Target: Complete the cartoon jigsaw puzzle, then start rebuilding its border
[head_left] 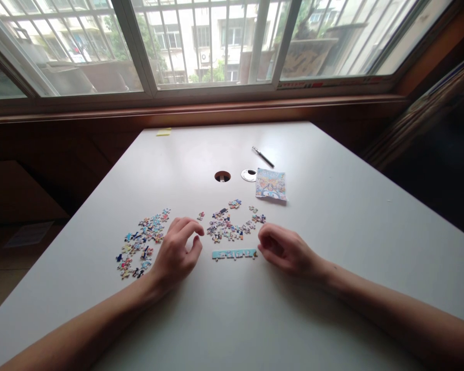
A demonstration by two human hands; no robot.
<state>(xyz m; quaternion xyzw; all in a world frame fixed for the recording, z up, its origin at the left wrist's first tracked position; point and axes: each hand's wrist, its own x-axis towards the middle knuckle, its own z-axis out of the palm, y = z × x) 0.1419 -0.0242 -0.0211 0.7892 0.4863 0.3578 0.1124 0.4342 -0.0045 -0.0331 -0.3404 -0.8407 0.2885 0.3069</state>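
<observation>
Daylight from a wide barred window point(212, 46) is thrown across a large white rectangular table point(351, 226), by which most of the view is filled. A brown wooden sill point(201, 109) is seen running between the window and the table's far edge.

Both bare forearms are laid on the table top, reaching in from the near edge. The left hand point(176, 250) is rested on its side just left of centre, its fingers curled loosely with thumb and forefinger apart; whether a piece is held inside the curl cannot be told. The right hand point(285, 250) is likewise laid down with the fingers bent inward, and its fingertips point(261, 248) are placed at the right end of a short light-blue strip of joined jigsaw pieces point(234, 254), which lies flat between the two hands. Whether that end is pinched or only touched cannot be made out.

A loose spread of small multicoloured jigsaw pieces point(141, 242) is scattered just beside the left hand, on its left. A second, smaller scatter of multicoloured pieces point(229, 224) is found just beyond the blue strip, between the hands and slightly farther out.

Farther back, a small colourful printed packet point(271, 184) is laid flat. Just beside it a round white cable-hole cap point(248, 174) is seen, and near that a round cable hole point(222, 176) in the table top. A slim dark pen point(263, 156) lies beyond the packet, and a small yellow note point(164, 132) sits near the far edge.
</observation>
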